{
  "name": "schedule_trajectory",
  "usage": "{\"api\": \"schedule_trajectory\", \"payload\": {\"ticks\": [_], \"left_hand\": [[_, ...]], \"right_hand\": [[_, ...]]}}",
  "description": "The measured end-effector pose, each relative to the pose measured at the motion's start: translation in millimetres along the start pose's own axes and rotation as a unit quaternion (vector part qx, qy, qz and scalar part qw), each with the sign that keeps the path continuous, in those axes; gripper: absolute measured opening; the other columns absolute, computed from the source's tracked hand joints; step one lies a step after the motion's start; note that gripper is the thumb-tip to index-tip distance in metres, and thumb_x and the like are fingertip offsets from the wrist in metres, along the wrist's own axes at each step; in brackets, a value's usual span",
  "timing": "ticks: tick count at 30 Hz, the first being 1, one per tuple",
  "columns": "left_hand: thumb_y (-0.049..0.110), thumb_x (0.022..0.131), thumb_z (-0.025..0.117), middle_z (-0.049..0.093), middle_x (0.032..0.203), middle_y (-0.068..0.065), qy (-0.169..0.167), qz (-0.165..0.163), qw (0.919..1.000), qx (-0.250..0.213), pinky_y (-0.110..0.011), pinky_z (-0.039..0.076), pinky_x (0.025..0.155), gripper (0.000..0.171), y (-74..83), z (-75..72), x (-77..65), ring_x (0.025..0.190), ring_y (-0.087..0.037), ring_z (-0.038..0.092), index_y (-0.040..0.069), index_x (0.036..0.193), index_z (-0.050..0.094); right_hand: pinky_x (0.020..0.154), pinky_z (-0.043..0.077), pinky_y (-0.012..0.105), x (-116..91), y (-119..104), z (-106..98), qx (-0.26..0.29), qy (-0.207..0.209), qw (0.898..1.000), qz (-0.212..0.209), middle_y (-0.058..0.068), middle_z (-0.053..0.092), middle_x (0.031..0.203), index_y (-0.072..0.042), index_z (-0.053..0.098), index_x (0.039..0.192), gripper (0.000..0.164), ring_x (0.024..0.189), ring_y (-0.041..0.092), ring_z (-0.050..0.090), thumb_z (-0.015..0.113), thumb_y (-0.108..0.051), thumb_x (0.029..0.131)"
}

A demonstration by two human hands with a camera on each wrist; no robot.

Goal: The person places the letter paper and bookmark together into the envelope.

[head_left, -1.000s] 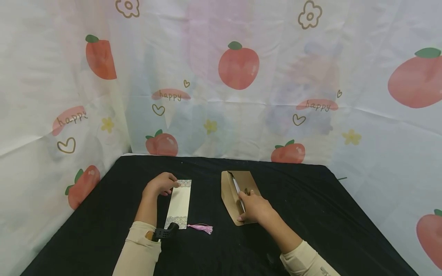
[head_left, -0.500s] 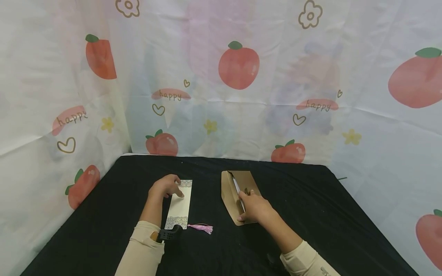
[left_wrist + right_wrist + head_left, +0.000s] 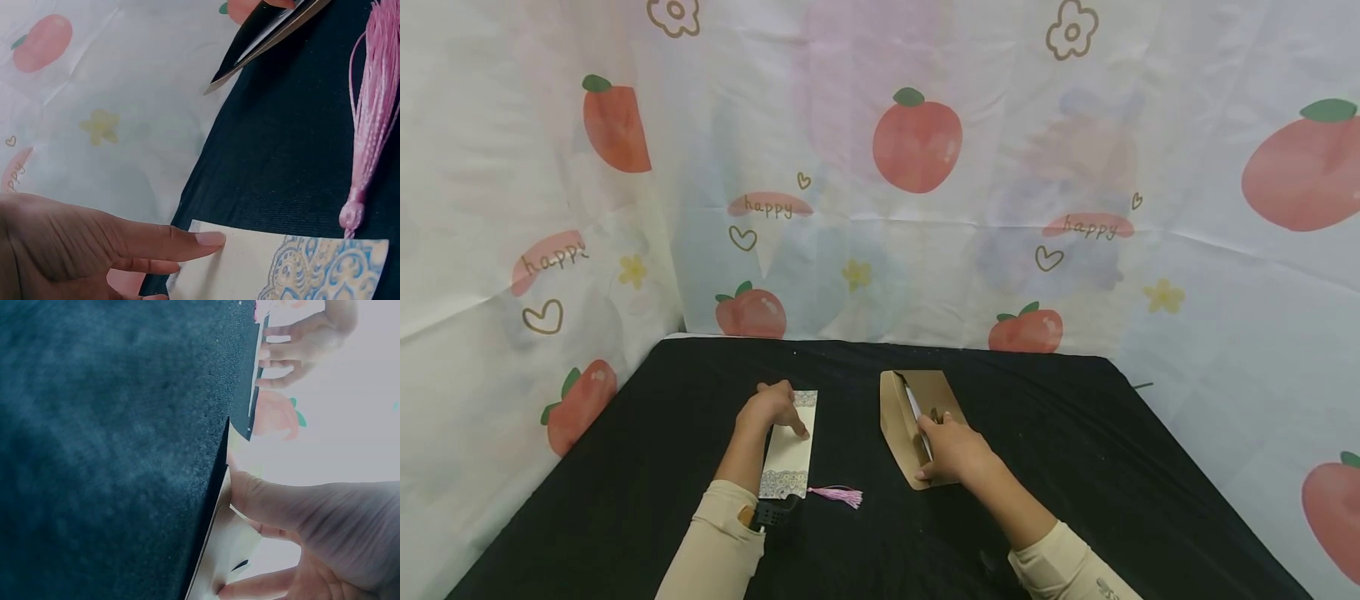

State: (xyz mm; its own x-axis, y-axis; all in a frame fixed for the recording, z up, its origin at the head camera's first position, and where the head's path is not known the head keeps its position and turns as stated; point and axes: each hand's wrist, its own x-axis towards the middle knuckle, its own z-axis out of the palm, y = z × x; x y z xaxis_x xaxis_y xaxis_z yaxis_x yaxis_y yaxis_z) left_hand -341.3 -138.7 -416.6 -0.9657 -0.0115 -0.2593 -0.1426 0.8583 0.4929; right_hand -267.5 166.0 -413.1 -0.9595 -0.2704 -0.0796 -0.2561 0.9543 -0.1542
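A cream bookmark [image 3: 786, 458] with patterned bands at both ends lies flat on the black cloth, a pink tassel [image 3: 838, 496] tied to its near end. My left hand [image 3: 775, 408] is over its far part. In the left wrist view the straight thumb [image 3: 209, 239] touches the card, and the other fingers reach past its edge. To the right lies a brown paper envelope [image 3: 895, 421], its mouth gaping around a white sheet [image 3: 913, 402]. My right hand [image 3: 957, 450] holds the envelope at the mouth, thumb and fingers spread along it. Part of the envelope is hidden by that hand.
Black cloth [image 3: 1037, 417] covers the table. Behind and beside it hangs a pale curtain [image 3: 850, 150] printed with fruit, flowers and hearts. A black band [image 3: 775, 511] sits on the left wrist.
My left hand has moved right over the bookmark, its thumb now farther across the card. The right hand and the envelope stay where they were.
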Motion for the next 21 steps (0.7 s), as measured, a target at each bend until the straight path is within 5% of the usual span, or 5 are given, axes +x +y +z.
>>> {"api": "schedule_trajectory", "payload": {"ticks": [6, 13, 21], "left_hand": [[0.022, 0.071, 0.097, 0.041, 0.134, -0.038, 0.003, -0.013, 0.9999, 0.011, -0.056, 0.054, 0.086, 0.090, 0.7, 1.5, 4.0, 0.103, -0.046, 0.060, -0.007, 0.140, 0.047], [0.023, 0.071, 0.097, 0.055, 0.107, -0.023, -0.003, 0.006, 0.9998, 0.020, -0.047, 0.056, 0.077, 0.054, 0.1, -0.7, 3.7, 0.089, -0.037, 0.064, 0.000, 0.104, 0.061], [0.004, 0.076, 0.091, 0.056, 0.101, -0.012, -0.010, 0.060, 0.9960, -0.066, -0.044, 0.053, 0.074, 0.042, -5.2, -5.9, -2.5, 0.084, -0.030, 0.057, 0.005, 0.102, 0.057]], "right_hand": [[0.075, 0.055, 0.059, 0.2, -0.1, -0.5, 0.000, -0.001, 1.000, -0.003, 0.037, 0.050, 0.138, -0.007, 0.055, 0.143, 0.081, 0.100, 0.049, 0.065, 0.094, -0.033, 0.077], [0.073, 0.056, 0.057, -1.6, 0.0, -1.8, -0.002, 0.001, 1.000, -0.003, 0.036, 0.052, 0.135, -0.008, 0.057, 0.139, 0.076, 0.095, 0.046, 0.066, 0.094, -0.032, 0.077], [0.073, 0.056, 0.057, -1.8, -0.6, -1.0, -0.002, 0.002, 1.000, -0.008, 0.035, 0.053, 0.134, -0.008, 0.056, 0.139, 0.076, 0.095, 0.046, 0.066, 0.094, -0.032, 0.077]]}}
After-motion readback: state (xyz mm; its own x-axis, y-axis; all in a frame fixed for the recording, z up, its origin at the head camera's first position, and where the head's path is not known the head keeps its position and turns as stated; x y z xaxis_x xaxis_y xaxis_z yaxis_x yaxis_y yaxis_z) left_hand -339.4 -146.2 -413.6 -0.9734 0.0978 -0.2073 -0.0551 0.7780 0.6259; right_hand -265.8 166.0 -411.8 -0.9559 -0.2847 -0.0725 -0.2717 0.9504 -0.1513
